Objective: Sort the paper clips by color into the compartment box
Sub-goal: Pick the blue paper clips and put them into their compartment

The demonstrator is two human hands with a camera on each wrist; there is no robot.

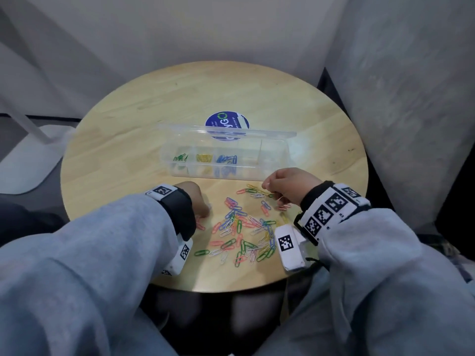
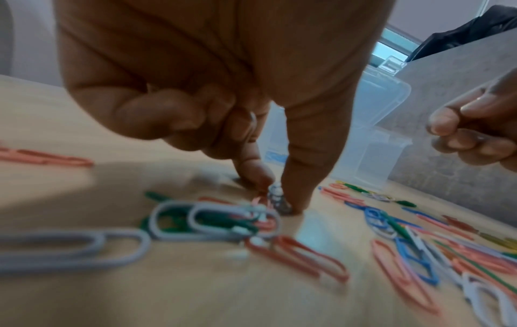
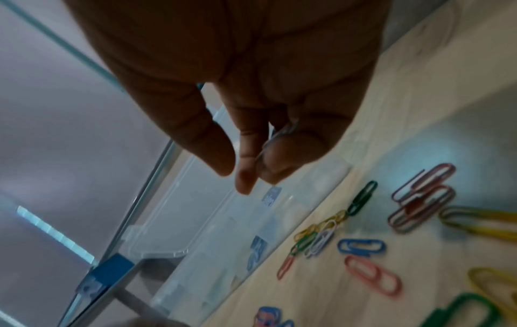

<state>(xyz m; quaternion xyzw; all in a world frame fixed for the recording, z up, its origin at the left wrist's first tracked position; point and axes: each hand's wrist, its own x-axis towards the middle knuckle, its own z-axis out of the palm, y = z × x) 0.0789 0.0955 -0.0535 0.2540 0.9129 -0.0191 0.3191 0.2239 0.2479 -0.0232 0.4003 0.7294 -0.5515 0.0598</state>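
A clear compartment box (image 1: 276, 160) stands open on the round wooden table (image 1: 123, 140), with green clips (image 1: 180, 157), yellow clips (image 1: 204, 158) and blue clips (image 1: 227, 159) in its three left compartments. A mixed pile of paper clips (image 1: 241, 227) lies in front of it. My left hand (image 1: 207, 210) is down at the pile's left edge. In the left wrist view my left hand (image 2: 275, 199) pinches a white clip (image 2: 275, 195) against the table with thumb and index finger. My right hand (image 1: 268, 188) hovers at the pile's far right and holds a white clip (image 3: 279, 135) in curled fingers.
The box lid (image 1: 226, 131) stands up behind the compartments, over a round blue sticker (image 1: 227, 120). A grey wall (image 1: 411, 98) rises close on the right, and a white stand base (image 1: 25, 163) sits on the floor to the left. The table's near edge (image 1: 218, 289) is above my knees.
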